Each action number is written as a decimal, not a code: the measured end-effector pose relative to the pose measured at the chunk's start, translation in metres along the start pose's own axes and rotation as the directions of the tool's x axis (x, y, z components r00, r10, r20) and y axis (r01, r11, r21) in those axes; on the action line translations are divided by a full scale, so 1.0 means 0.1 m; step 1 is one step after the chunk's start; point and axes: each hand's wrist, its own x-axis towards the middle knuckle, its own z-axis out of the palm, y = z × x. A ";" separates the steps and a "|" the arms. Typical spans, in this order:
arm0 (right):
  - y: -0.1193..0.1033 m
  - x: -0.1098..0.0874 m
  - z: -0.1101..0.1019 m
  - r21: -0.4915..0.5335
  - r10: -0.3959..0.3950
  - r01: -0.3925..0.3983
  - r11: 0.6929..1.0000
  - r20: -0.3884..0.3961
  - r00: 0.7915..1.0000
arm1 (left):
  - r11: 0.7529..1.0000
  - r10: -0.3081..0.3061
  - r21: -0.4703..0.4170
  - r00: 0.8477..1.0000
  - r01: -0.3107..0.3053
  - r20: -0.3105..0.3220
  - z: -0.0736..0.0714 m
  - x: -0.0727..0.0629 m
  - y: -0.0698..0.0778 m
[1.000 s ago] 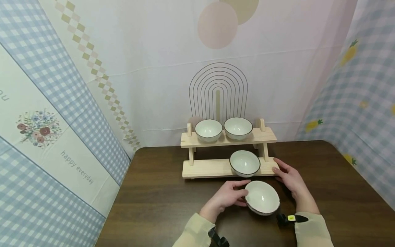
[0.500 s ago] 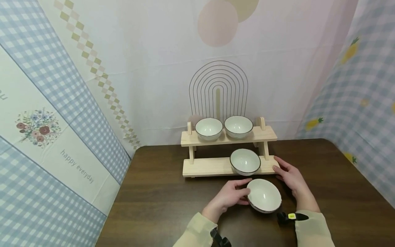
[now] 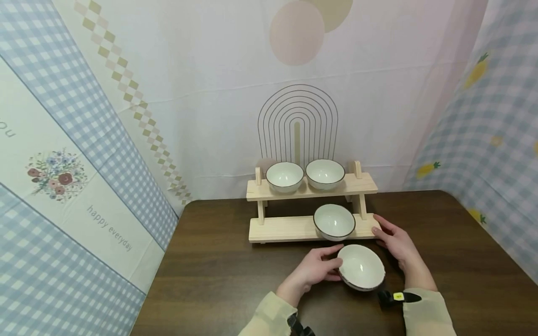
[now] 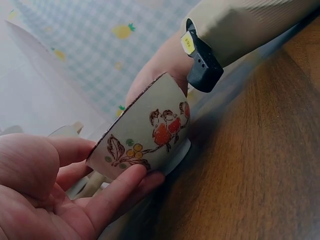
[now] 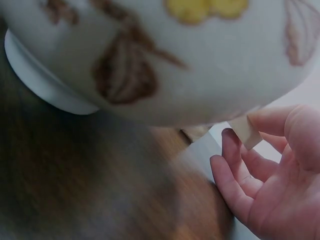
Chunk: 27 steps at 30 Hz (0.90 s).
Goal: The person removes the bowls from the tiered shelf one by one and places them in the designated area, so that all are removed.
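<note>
My left hand grips a white bowl by its left side, thumb at the dark rim and fingers under the wall. Painted red birds and a berry branch decorate the bowl's outside in the left wrist view. It is held tilted, close over the table, in front of a two-tier wooden display stand. My right hand pinches the right end of the stand's lower board between thumb and fingers. That board bears one dark-rimmed bowl, right of its middle.
Two more bowls, a left one and a right one, sit side by side on the upper board. Brown wooden table lies beneath; a printed cloth hangs behind. Checked cloths flank both sides.
The left hand and its bowl have shifted slightly right, toward the right wrist. The right hand keeps its hold on the stand, and the other bowls stay put.
</note>
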 end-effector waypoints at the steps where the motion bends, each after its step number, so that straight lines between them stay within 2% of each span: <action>1: 0.00 0.00 0.00 -0.002 -0.001 0.001 1.000 0.000 1.000 | 1.000 -0.001 -0.004 1.000 0.001 0.003 0.00 0.00 0.00; 16: -0.04 0.00 -0.03 -0.009 -0.009 0.009 1.000 0.002 1.000 | 0.999 0.009 -0.045 0.999 -0.007 0.035 0.04 0.02 0.02; 27: -0.02 -0.06 -0.02 -0.011 -0.003 0.003 1.000 -0.006 1.000 | 1.000 0.011 -0.022 0.999 -0.011 0.030 0.05 -0.06 0.02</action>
